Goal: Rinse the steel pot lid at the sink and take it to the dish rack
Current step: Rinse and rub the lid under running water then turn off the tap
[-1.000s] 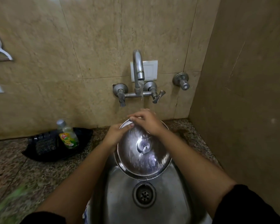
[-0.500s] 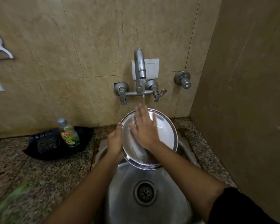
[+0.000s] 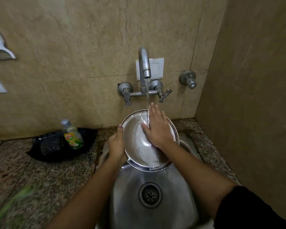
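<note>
You're rinsing the lid (image 3: 139,146) over the sink (image 3: 155,217) — hollow side toward you, tilted, water from the tap (image 3: 144,66) hitting it at 12 o'clock. Left hand (image 3: 116,144) is gripping the rim at 9; right hand (image 3: 158,128) is lying flat and open inside, rubbing. Keep rotating the rim through the stream, keep the tilt so it's draining. Sink's holding nothing else; black tray (image 3: 40,154) at 9 o'clock is holding a soap bottle (image 3: 72,134) and a scrubber (image 3: 50,143).

Back wall: large beige stone tiles (image 3: 92,47) with thin grout lines, evenly and dimly lit.
Side wall: a darker tan panel (image 3: 254,96) at 3 o'clock, meeting the back wall in a corner.
Counter: speckled granite (image 3: 40,176) from 9 to 7 o'clock.
Wall plate: white switch cover (image 3: 157,66) at 12 o'clock.
Fixture: white bracket (image 3: 0,52) at 10 o'clock.
</note>
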Tool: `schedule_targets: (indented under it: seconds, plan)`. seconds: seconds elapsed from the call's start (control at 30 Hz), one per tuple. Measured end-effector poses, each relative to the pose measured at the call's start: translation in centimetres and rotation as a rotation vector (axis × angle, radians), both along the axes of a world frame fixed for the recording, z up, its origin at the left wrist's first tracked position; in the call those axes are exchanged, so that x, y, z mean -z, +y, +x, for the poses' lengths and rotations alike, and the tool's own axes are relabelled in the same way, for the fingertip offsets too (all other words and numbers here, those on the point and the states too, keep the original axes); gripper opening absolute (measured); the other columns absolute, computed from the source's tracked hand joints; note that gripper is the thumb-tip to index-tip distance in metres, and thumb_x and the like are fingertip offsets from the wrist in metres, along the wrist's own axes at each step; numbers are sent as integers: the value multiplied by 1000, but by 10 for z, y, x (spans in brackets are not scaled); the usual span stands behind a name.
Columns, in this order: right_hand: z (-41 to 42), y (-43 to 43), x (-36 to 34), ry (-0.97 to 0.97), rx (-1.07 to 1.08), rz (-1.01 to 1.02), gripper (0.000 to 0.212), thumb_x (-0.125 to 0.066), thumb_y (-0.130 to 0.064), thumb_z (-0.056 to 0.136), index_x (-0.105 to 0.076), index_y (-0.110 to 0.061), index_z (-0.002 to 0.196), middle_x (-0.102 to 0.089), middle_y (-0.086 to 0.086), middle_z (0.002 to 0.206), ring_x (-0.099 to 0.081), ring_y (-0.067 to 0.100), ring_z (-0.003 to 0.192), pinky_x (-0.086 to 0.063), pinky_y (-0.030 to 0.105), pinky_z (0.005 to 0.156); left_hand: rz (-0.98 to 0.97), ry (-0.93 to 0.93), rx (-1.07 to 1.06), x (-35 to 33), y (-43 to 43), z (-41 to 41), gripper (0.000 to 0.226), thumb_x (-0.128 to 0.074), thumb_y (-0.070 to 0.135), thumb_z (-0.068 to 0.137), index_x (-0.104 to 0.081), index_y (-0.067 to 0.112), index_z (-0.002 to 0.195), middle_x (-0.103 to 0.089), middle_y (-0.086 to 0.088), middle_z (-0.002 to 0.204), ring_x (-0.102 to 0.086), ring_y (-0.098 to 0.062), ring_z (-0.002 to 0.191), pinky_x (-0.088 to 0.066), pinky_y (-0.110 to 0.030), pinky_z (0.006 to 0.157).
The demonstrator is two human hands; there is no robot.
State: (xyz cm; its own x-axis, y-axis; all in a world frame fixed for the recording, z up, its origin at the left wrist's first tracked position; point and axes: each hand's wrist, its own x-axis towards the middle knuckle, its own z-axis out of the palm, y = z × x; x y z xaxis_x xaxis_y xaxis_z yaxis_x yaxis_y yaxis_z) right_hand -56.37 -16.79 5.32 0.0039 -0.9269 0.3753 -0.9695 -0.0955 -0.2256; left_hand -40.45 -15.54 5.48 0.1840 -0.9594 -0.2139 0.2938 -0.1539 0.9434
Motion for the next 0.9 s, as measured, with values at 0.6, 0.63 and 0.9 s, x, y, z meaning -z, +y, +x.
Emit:
schedule_targets:
  seconds: [0.6, 0.63, 0.9]
  plan:
    - [-25, 73, -20, -77, -590, -316, 20, -66, -13, 87, -73, -7, 105, -76, 10, 94, -73, 21, 81, -60, 35, 72, 307, 239, 116, -17, -12, 10, 34, -42, 31, 97, -61, 5, 102, -65, -16, 101, -64, -30, 86, -56, -43, 53]
    - [-24, 69, -26, -218, -472, -263, 19, -64, -18, 89, -73, -6, 102, -75, 12, 88, -72, 22, 76, -59, 37, 69, 322, 266, 153, -19, -10, 11, 37, -42, 35, 97, -63, 6, 104, -64, -16, 102, -64, -31, 88, -58, -45, 54]
    - [-38, 34, -24, -1210, 13, -37, 29, -62, -22, 91, -65, 2, 74, -57, 10, 66, -52, 18, 61, -41, 27, 57, 156, 20, 211, -4, 3, 16, 40, -59, 33, 90, -63, 1, 115, -66, -21, 111, -67, -33, 91, -51, -49, 92]
